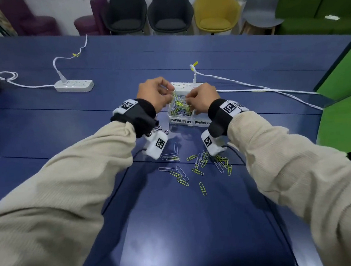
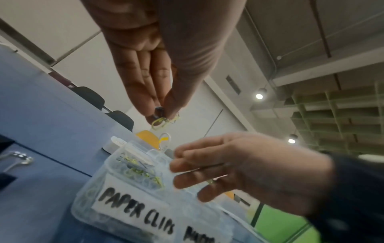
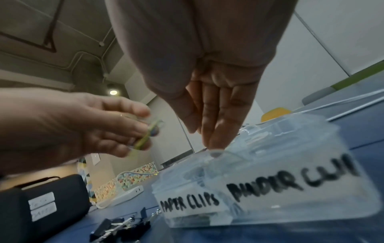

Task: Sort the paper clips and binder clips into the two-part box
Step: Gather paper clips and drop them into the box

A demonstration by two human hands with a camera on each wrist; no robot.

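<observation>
The clear two-part box (image 1: 181, 120) (image 2: 129, 199) (image 3: 290, 189), labelled for paper clips and binder clips, stands mid-table; its left part holds many paper clips. My left hand (image 1: 157, 94) (image 2: 164, 115) hovers above that part and pinches a small bunch of yellow paper clips (image 2: 163, 122) (image 3: 145, 139). My right hand (image 1: 199, 99) (image 3: 212, 131) has its fingers straight and together, tips at the box's rim, with nothing seen between them. Loose paper clips (image 1: 194, 165) lie near me. Black binder clips (image 1: 159, 130) (image 3: 120, 225) lie left of the box.
A white power strip (image 1: 74, 85) lies far left. A second one (image 1: 184, 85) sits just behind the box, its cable (image 1: 272, 91) running right. A black case (image 3: 41, 205) stands at the left. The table's right edge is near; chairs stand beyond.
</observation>
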